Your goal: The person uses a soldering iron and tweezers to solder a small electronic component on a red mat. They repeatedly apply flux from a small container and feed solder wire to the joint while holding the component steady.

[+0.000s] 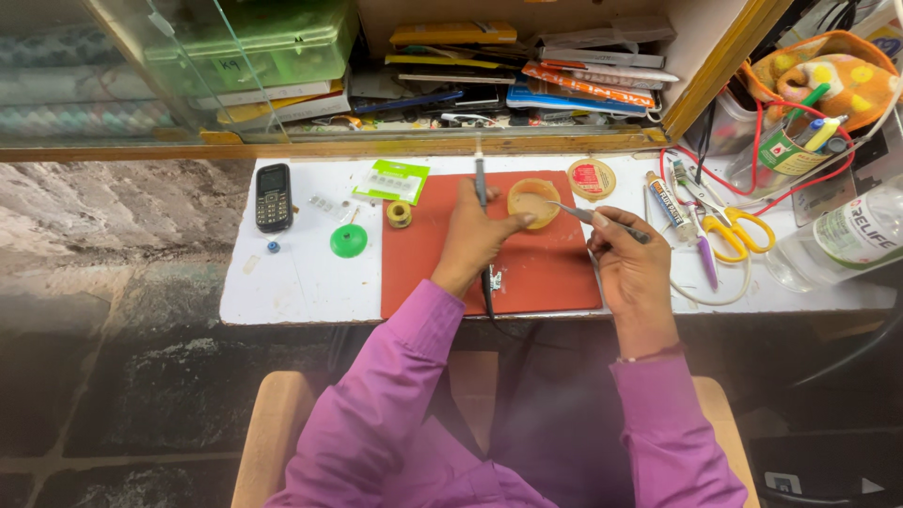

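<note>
While I sit at the white tabletop (301, 282), both hands work over the red mat (546, 273).

Beyond the tabletop a cluttered shelf (527, 75) holds boxes and packets, and grey stone flooring lies to my left. On the mat, my left hand (475, 235) holds a soldering iron (481, 179) upright, thumb touching the round yellow tin (533, 202). My right hand (630, 259) has its grip pinched narrow on tweezers (588, 214), their tip reaching into that tin. Scissors (724, 226) lie just right of the mat; a black phone (274, 197) and green cap (349, 241) sit well left.
</note>
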